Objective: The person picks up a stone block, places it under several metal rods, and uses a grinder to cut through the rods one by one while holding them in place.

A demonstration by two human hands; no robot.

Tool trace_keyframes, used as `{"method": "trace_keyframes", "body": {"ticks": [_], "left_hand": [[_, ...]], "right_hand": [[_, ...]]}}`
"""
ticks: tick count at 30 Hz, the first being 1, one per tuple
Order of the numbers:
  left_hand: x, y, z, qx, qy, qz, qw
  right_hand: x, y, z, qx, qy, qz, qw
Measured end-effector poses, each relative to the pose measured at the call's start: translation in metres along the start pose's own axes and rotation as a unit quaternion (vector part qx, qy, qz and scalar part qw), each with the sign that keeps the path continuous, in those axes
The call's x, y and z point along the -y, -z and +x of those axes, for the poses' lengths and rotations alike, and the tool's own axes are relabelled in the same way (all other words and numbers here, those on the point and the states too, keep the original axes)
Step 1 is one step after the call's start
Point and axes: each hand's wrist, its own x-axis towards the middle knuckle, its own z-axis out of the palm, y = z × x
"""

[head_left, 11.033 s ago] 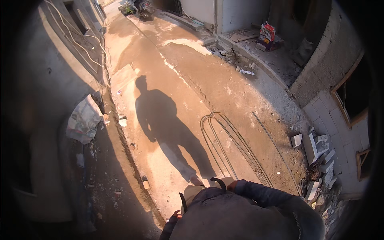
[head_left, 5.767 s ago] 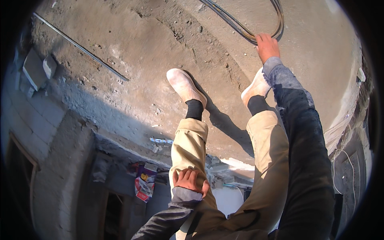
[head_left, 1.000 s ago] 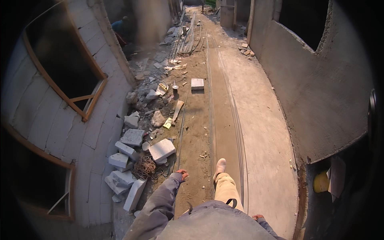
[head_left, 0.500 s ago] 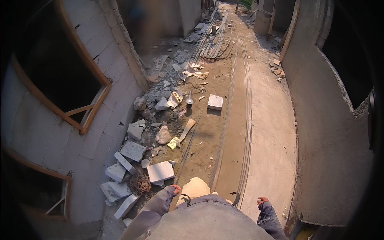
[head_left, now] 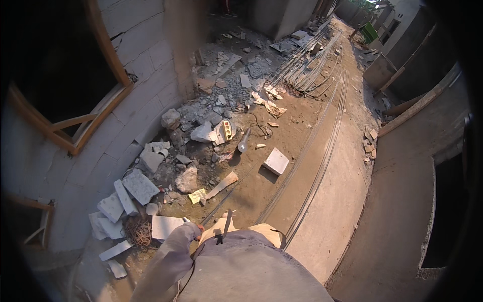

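Note:
My left hand [head_left: 200,229] shows only as a sliver between the sleeve and my body, low in the view; its fingers are hidden. Nearest to it lies a white block [head_left: 165,227], partly covered by my forearm. My right hand is out of view. Ahead on the dirt are a crumpled yellow wrapper [head_left: 197,196] and a flat, pale strip of board [head_left: 221,186]. Farther off, a grey elongated object with a round end [head_left: 243,141] lies near a power strip [head_left: 226,130]. A separate white block [head_left: 276,161] sits to the right of these.
Broken blocks [head_left: 137,185] and rubble line the left wall, beside a tangle of brown cord or wire [head_left: 141,230]. Long thin rods [head_left: 322,160] run along the path toward a bundle of bent rods [head_left: 309,73]. A concrete strip [head_left: 329,216] borders the right wall.
My view has turned leftward and tilted, with the walkway now slanting to the upper right. The floor objects look nearer. My right hand has left the view; my left is more hidden.

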Motion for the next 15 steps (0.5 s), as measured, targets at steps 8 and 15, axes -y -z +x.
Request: {"method": "trace_keyframes", "body": {"ticks": [8,15], "left_hand": [[-0.022,0.064,0.018,-0.146,0.050,-0.591,0.792],[-0.100,0.108,0.166,-0.179,0.295,-0.524,0.779]], "right_hand": [[0.357,0.098,0.168,0.148,-0.147,-0.166,0.964],[0.665,0.141,0.459,0.169,-0.157,-0.585,0.778]]}}
